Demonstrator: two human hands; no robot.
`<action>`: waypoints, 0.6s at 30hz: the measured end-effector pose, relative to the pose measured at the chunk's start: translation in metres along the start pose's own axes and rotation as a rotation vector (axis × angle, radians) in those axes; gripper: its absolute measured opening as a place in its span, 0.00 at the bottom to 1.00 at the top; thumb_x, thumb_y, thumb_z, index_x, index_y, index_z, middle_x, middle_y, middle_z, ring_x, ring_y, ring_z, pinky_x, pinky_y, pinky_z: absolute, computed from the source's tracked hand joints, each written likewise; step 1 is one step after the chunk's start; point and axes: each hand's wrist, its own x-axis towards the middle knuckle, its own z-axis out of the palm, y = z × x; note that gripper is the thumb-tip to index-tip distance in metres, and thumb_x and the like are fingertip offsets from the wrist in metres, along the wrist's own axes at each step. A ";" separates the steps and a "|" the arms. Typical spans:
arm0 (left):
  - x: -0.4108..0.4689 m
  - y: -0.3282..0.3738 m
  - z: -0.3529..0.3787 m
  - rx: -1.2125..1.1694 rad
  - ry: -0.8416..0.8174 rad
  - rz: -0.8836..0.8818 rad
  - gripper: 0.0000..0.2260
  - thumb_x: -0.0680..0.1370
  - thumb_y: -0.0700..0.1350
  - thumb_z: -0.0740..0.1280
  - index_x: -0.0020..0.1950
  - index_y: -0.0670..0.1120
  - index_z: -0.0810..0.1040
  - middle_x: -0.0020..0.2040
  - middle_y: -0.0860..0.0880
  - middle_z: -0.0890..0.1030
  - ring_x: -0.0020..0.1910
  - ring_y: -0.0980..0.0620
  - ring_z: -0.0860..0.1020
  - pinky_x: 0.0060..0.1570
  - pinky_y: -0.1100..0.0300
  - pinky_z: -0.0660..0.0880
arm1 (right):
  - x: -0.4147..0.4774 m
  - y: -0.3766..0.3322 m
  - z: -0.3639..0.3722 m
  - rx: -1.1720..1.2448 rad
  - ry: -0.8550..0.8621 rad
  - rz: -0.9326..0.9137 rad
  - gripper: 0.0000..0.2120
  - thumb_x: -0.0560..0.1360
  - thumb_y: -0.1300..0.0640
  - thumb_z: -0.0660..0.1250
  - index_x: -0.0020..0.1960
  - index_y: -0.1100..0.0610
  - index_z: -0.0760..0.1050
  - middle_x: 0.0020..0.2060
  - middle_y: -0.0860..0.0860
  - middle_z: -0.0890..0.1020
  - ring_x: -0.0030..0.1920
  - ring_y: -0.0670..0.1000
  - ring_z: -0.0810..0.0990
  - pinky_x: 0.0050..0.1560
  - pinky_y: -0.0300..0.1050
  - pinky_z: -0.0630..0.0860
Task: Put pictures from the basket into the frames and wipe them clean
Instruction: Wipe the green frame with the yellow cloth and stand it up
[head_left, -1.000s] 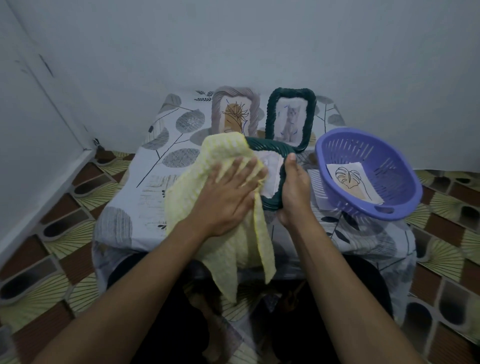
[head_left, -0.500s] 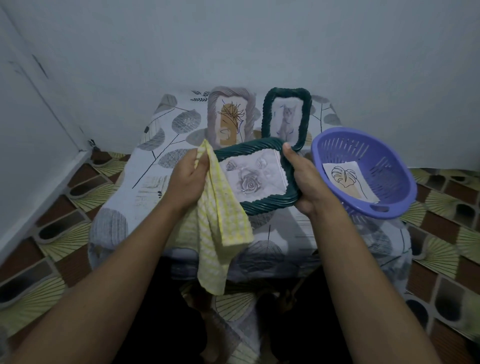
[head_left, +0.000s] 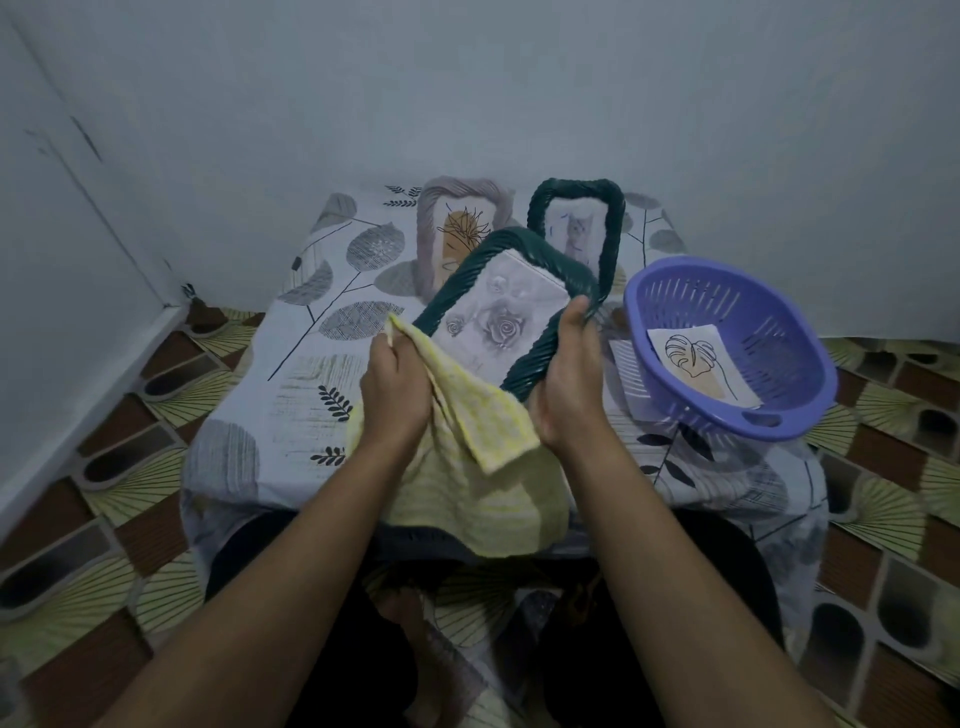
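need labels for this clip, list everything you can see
rose frame: 1, dark green, held up, tilted
cat frame: 1, dark green, standing at back
plant frame: 1, grey, standing beside cat frame
cloth: 1, yellow, over rose frame's near corner
basket: 1, purple, at right
leaf picture: 1, white, in basket
table: 1, leaf-print cover, by wall
left hand: 1, grips cloth
right hand: 1, grips rose frame
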 end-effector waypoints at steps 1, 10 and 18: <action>0.001 -0.002 -0.003 0.021 0.003 0.011 0.18 0.85 0.53 0.50 0.68 0.45 0.70 0.60 0.47 0.75 0.62 0.46 0.73 0.56 0.52 0.67 | -0.001 0.001 0.000 -0.061 -0.019 -0.023 0.25 0.83 0.42 0.56 0.75 0.53 0.65 0.68 0.52 0.75 0.67 0.53 0.75 0.65 0.51 0.76; 0.024 0.013 -0.008 0.171 0.043 0.339 0.17 0.84 0.54 0.57 0.66 0.44 0.68 0.62 0.44 0.73 0.62 0.45 0.72 0.57 0.53 0.68 | -0.017 0.030 -0.003 -0.537 -0.180 -0.168 0.10 0.85 0.48 0.55 0.58 0.46 0.74 0.55 0.45 0.82 0.57 0.44 0.80 0.60 0.45 0.75; 0.005 0.003 -0.010 0.342 -0.001 0.718 0.15 0.83 0.43 0.60 0.69 0.41 0.74 0.64 0.41 0.77 0.62 0.45 0.74 0.64 0.52 0.71 | -0.005 0.023 0.000 -0.461 -0.064 -0.162 0.14 0.83 0.45 0.57 0.56 0.52 0.76 0.47 0.45 0.82 0.51 0.47 0.81 0.58 0.52 0.77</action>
